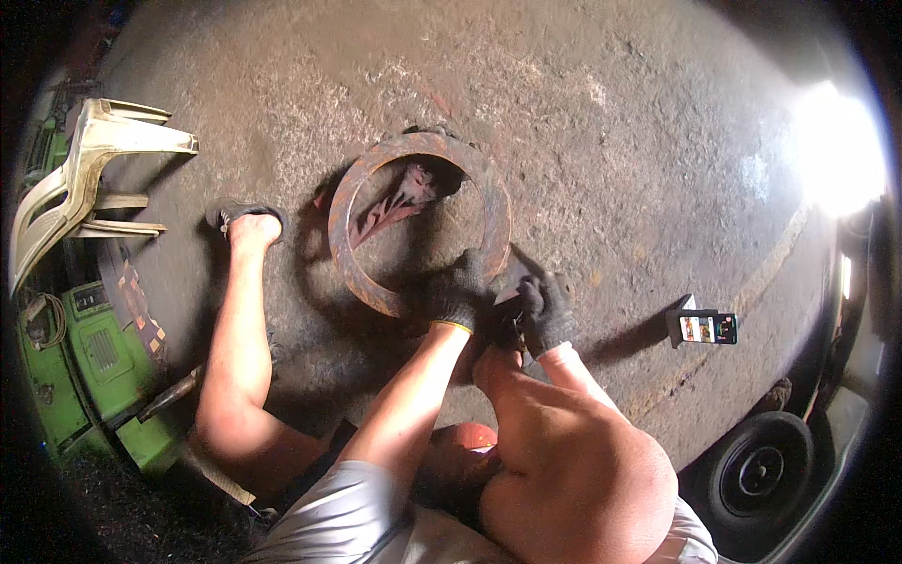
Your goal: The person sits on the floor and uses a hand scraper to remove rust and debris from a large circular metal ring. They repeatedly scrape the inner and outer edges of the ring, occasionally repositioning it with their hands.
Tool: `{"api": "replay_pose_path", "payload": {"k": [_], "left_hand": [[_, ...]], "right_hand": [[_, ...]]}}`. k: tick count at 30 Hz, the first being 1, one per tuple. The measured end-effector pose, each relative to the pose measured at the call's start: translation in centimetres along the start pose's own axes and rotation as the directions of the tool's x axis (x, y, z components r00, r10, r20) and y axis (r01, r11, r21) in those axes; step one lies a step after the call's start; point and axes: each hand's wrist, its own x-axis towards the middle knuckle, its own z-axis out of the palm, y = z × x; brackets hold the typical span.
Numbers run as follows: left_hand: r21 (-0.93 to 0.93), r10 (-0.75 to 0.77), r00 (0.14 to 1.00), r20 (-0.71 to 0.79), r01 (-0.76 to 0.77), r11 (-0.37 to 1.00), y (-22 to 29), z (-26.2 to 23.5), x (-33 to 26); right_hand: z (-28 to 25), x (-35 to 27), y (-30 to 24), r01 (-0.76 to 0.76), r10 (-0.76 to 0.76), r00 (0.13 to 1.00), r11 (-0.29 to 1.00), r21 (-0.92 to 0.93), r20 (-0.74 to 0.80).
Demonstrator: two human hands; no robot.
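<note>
A large rusty metal ring (345, 221) is in front of me above the dirt-stained floor, with a dark shadow below it. My left hand (458, 289), in a dark knitted glove with a yellow cuff edge, grips the ring's near right part. Just right of the ring, my right hand (548, 310), in a similar dark glove, is closed by my right knee. A thin dark piece and a greyish flat patch show by its fingers; what it holds is too unclear to name. Through the ring's opening a crumpled reddish-dark cloth (399, 202) is visible.
A phone (709, 327) leans on a small stand at right. Cream plastic chair (80, 179) and green machine (103, 352) are at left. A black-tyred wheel (759, 470) is at lower right. Under my legs sits something red (470, 436). Bright light glares at far right.
</note>
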Motion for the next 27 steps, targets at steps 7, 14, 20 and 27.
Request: {"api": "replay_pose_path", "payload": {"k": [7,14,20,27], "left_hand": [[0.065,0.068,0.995,-0.078,-0.063,0.996,-0.8,0.9,0.4],[0.1,0.101,0.987,-0.128,-0.089,0.991,-0.6,0.8,-0.3],[0.202,0.162,0.984,-0.078,-0.144,0.969,0.0,-0.1,-0.2],[0.056,0.019,0.999,-0.035,-0.017,0.998,0.0,0.0,0.1]], "right_hand": [[1.1,0.1,4.1,0.12,-0.025,0.966,0.926,-0.357,0.259],[1.7,1.7,3.4,-0.177,0.153,0.977,0.971,0.158,0.151],[1.1,2.0,1.5,-0.201,0.188,0.974,0.975,0.098,0.126],[1.1,1.3,3.3,-0.069,0.07,0.976,0.998,-0.016,0.205]]}}
